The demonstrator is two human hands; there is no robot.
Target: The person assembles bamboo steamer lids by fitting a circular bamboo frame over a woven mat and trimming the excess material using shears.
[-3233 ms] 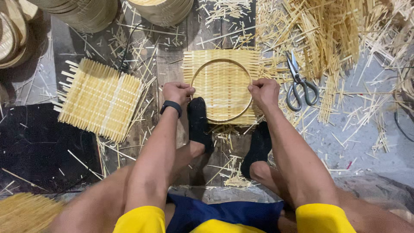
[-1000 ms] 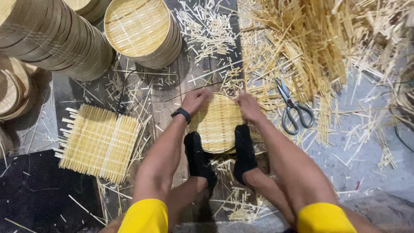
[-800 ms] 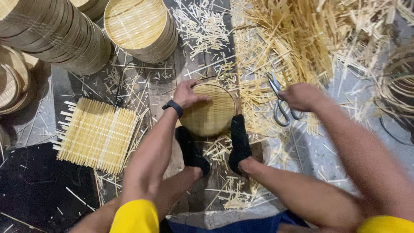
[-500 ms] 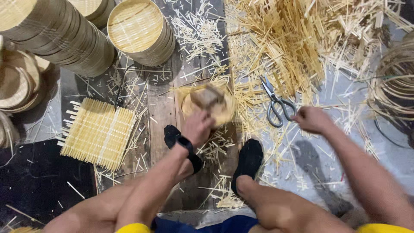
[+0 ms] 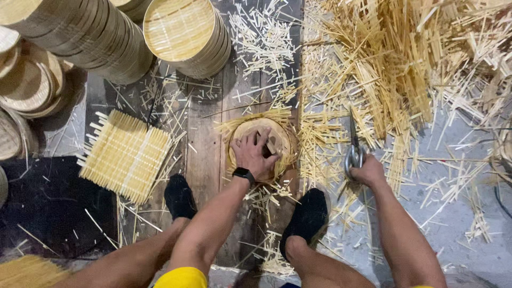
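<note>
The left hand (image 5: 255,155) is spread flat, fingers apart, pressed on the round woven bamboo tray (image 5: 262,143) on the plank floor (image 5: 205,160), directly under the palm. The right hand (image 5: 368,170) is closed around the handles of the metal scissors (image 5: 353,148), blades pointed away. A square woven bamboo mat (image 5: 125,156) is seen left of the left hand; loose bamboo strips (image 5: 389,69) are heaped beyond the right.
</note>
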